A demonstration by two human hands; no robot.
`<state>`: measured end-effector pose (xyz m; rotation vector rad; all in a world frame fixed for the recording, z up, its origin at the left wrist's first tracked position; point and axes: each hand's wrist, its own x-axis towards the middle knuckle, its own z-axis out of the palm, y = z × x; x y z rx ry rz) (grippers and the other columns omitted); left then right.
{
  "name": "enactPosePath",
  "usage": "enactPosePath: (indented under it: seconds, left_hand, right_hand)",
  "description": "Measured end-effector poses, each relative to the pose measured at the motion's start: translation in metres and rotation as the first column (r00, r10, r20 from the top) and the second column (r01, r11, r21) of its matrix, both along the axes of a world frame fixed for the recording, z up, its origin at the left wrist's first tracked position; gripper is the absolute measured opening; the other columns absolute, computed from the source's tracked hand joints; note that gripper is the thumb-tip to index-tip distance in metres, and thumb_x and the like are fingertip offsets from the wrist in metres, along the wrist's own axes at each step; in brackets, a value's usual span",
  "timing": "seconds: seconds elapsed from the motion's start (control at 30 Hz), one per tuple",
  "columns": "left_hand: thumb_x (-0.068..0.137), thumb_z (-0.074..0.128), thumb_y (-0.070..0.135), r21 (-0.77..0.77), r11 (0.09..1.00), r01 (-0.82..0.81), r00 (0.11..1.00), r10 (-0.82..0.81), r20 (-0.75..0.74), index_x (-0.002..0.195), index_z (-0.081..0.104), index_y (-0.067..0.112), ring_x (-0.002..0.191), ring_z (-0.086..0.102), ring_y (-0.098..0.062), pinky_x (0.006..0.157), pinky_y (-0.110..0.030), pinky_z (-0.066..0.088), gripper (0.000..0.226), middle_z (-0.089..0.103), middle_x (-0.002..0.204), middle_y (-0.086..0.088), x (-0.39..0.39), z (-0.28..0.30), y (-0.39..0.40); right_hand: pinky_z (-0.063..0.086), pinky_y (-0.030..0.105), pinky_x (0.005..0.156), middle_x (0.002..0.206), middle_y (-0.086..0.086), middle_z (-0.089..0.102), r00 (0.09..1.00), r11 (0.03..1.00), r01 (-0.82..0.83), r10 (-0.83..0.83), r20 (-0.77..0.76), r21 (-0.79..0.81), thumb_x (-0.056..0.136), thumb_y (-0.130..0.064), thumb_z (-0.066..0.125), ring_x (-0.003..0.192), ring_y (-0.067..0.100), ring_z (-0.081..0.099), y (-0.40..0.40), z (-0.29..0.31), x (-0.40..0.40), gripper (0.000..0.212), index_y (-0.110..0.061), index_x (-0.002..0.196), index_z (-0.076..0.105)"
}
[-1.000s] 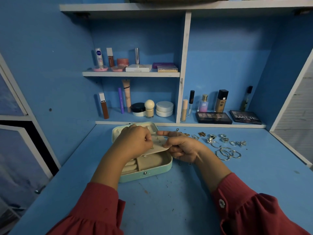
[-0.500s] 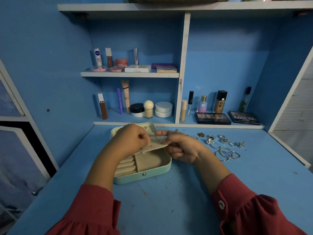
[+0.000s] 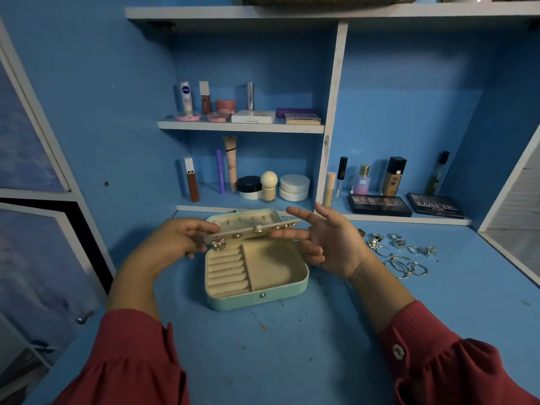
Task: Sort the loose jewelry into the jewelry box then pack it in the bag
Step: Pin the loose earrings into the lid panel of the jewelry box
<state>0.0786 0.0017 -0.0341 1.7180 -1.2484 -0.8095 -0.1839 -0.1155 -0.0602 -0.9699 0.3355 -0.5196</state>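
A mint-green jewelry box [image 3: 257,299] lies open on the blue desk, showing beige ring rolls and a bare compartment. My left hand [image 3: 175,241] pinches the left end of the box's beige earring panel [image 3: 251,229], which is lifted over the box. A butterfly earring [image 3: 219,244] and several small gold studs hang along its lower edge. My right hand [image 3: 333,247] is spread with straight fingers; one fingertip touches the panel's right end. Loose silver jewelry [image 3: 400,244] and hoop earrings [image 3: 407,267] lie on the desk to the right of that hand.
Cosmetics bottles and jars [image 3: 293,187] fill the shelves behind the box, with two dark eyeshadow palettes [image 3: 378,204] at the back right. A dark object [image 3: 321,0] sits on the top shelf. Small specks dot the desk [image 3: 277,346] in front of the box.
The earring panel has been tilted up so its pinned earrings show. My right hand has let go and spread its fingers; my left hand has slid to the panel's left end.
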Motion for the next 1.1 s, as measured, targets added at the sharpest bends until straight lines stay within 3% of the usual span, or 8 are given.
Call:
enactPosePath:
  seconds: [0.1, 0.23, 0.4, 0.5, 0.63, 0.73, 0.8, 1.1]
  left_hand:
    - [0.078, 0.062, -0.018, -0.025, 1.0, 0.006, 0.999, -0.007, -0.033, 0.09, 0.072, 0.015, 0.063, 0.059, -0.005, 0.054, -0.012, 0.046, 0.036, 0.071, 0.069, 0.004, 0.001, -0.004, -0.003]
    - [0.079, 0.066, -0.011, -0.079, 0.996, -0.04, 0.996, 0.034, -0.081, 0.08, 0.071, 0.007, 0.05, 0.057, 0.001, 0.051, -0.011, 0.046, 0.018, 0.068, 0.059, 0.006, 0.003, -0.01, -0.007]
    - [0.084, 0.064, -0.005, -0.086, 0.994, -0.068, 0.988, 0.055, -0.148, 0.084, 0.07, 0.01, 0.054, 0.061, -0.001, 0.052, -0.013, 0.047, 0.016, 0.071, 0.064, 0.001, 0.007, -0.018, -0.013]
    - [0.085, 0.063, -0.004, -0.095, 0.992, -0.08, 0.978, 0.059, -0.201, 0.087, 0.07, 0.01, 0.058, 0.063, -0.004, 0.054, -0.014, 0.049, 0.016, 0.072, 0.067, 0.0, 0.008, -0.023, -0.015]
    - [0.086, 0.061, -0.002, -0.108, 0.991, -0.083, 0.954, 0.048, -0.296, 0.092, 0.07, 0.008, 0.064, 0.063, -0.011, 0.066, -0.022, 0.049, 0.015, 0.072, 0.071, -0.003, 0.007, -0.029, -0.015]
    - [0.087, 0.059, -0.002, -0.116, 0.99, -0.079, 0.936, 0.033, -0.351, 0.094, 0.07, 0.007, 0.067, 0.063, -0.015, 0.071, -0.026, 0.051, 0.016, 0.073, 0.076, -0.005, 0.008, -0.032, -0.017]
    - [0.088, 0.057, -0.003, -0.122, 0.99, -0.073, 0.926, 0.021, -0.378, 0.097, 0.068, 0.006, 0.062, 0.062, -0.01, 0.066, -0.023, 0.053, 0.017, 0.073, 0.075, -0.003, 0.007, -0.034, -0.018]
    - [0.088, 0.058, -0.001, -0.136, 0.989, -0.064, 0.911, 0.002, -0.411, 0.1, 0.069, 0.008, 0.062, 0.058, -0.01, 0.065, -0.021, 0.053, 0.018, 0.072, 0.08, -0.004, 0.011, -0.039, -0.019]
  right_hand:
    - [0.036, 0.02, 0.038, 0.128, 0.03, 0.056, 0.999, 0.999, 0.038, -0.038, -0.001, 0.009, 0.087, -0.052, 0.044, 0.04, 0.012, 0.035, 0.002, 0.005, 0.0, 0.064, -0.016, 0.14, 0.038]
    - [0.038, 0.021, 0.041, 0.123, 0.024, 0.061, 0.994, 0.994, 0.103, -0.104, -0.044, -0.018, 0.089, -0.049, 0.041, 0.044, 0.013, 0.041, 0.004, 0.008, -0.006, 0.058, -0.015, 0.135, 0.045]
    - [0.036, 0.023, 0.05, 0.105, 0.012, 0.071, 0.939, 0.945, 0.229, -0.278, -0.203, -0.234, 0.09, -0.037, 0.045, 0.056, 0.014, 0.048, 0.001, 0.013, -0.017, 0.039, -0.014, 0.117, 0.062]
    - [0.035, 0.02, 0.049, 0.089, 0.008, 0.073, 0.845, 0.867, 0.222, -0.399, -0.355, -0.447, 0.094, -0.021, 0.054, 0.057, 0.014, 0.048, 0.001, 0.018, -0.028, 0.019, -0.012, 0.101, 0.07]
    - [0.033, 0.018, 0.046, 0.069, 0.0, 0.068, 0.668, 0.74, -0.033, -0.483, -0.565, -0.672, 0.082, -0.012, 0.072, 0.051, 0.008, 0.046, 0.004, 0.029, -0.045, 0.008, -0.009, 0.089, 0.075]
    - [0.037, 0.019, 0.051, 0.057, -0.01, 0.064, 0.496, 0.664, -0.29, -0.512, -0.702, -0.689, 0.075, -0.012, 0.077, 0.048, 0.002, 0.048, 0.005, 0.036, -0.053, 0.008, -0.016, 0.082, 0.077]
    - [0.04, 0.018, 0.055, 0.062, -0.01, 0.067, 0.413, 0.641, -0.398, -0.514, -0.752, -0.656, 0.072, -0.014, 0.079, 0.053, 0.002, 0.051, 0.005, 0.039, -0.056, 0.009, -0.02, 0.079, 0.078]
    - [0.045, 0.02, 0.062, 0.073, -0.006, 0.071, 0.283, 0.598, -0.56, -0.512, -0.811, -0.574, 0.066, -0.026, 0.085, 0.059, 0.003, 0.057, 0.011, 0.037, -0.048, 0.012, -0.026, 0.074, 0.076]
